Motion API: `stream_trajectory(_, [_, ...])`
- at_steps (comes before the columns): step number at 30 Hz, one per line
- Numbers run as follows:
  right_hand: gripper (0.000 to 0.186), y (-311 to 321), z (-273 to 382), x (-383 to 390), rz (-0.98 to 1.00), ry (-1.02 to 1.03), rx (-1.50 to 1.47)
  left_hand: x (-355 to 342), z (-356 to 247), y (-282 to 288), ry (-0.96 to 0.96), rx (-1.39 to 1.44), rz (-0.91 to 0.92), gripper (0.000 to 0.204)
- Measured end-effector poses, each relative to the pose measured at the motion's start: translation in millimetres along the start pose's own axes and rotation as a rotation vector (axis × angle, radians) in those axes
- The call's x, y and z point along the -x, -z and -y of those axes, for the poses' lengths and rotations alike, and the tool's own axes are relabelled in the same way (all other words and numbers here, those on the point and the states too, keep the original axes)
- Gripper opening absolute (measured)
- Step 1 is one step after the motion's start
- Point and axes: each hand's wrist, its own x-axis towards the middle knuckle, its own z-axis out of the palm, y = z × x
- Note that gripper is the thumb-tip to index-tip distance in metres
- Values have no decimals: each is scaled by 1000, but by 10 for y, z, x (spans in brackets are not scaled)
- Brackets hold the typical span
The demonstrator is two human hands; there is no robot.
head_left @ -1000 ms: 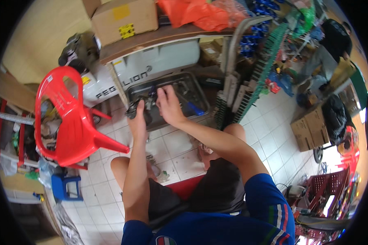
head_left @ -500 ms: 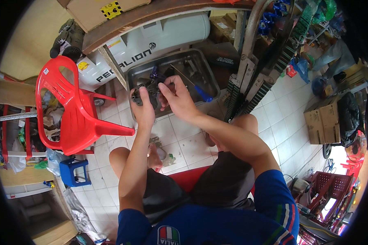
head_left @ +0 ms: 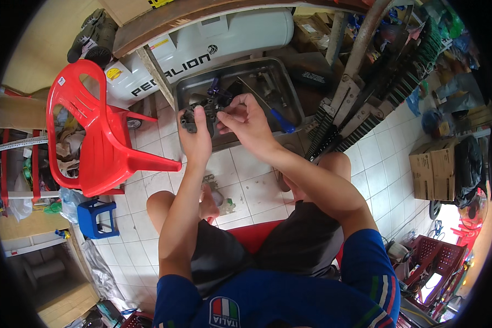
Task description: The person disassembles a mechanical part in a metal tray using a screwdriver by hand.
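Note:
A dark cast-metal part (head_left: pixel 206 111) with round openings is held over the near left of a dark metal tray (head_left: pixel 235 143). My left hand (head_left: pixel 195 143) is closed round it from the near left, thumb on top. At the part's right side, my right hand (head_left: pixel 247 124) pinches with thumb and forefinger; what lies between the fingertips is too small to make out. Just past the hands, a purple-blue piece (head_left: pixel 217 90) is in the tray. A screwdriver with a blue handle (head_left: pixel 282 121) slants across the tray's right side, its tip pointing away to the left.
A red plastic chair (head_left: pixel 95 145) stands at the left, with a small blue stool (head_left: pixel 97 218) nearer me. Beyond the tray lies a white tank (head_left: pixel 240 38) under a wooden shelf (head_left: pixel 202 17). A metal frame (head_left: pixel 347 104) rises at the right; cartons (head_left: pixel 434 169) stand farther right.
The whole view has shifted slightly. My left hand has turned a little, so more of the metal part shows beside the thumb. My right fingers stay against its right side.

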Motion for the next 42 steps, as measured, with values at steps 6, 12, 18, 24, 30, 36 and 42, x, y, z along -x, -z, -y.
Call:
stream_trajectory(6, [32, 28, 38, -57, 9, 80, 49, -14, -169, -3, 6, 72, -55, 52])
stream_trajectory(12, [26, 201, 159, -224, -107, 383, 321, -128, -361, 170, 300, 630, 10, 71])
stream_trajectory(18, [18, 380, 102, -415, -140, 320, 583, -270, -317, 438, 261, 645, -120, 73])
stream_trajectory(24, [16, 300, -482, -523, 100, 81, 961, -344, -263, 627, 318, 665, -151, 73])
stream_trajectory(30, [14, 135, -1205, -601, 275, 9, 1188, -384, -221, 575, 361, 664, -71, 74])
stream_trajectory(36, [18, 146, -1264, -654, 373, 58, 1217, -349, -308, 547, 340, 633, -30, 73])
stream_trajectory(42, [23, 192, -1150, -699, 422, -12, 1082, -349, -226, 594, 299, 595, 75, 80])
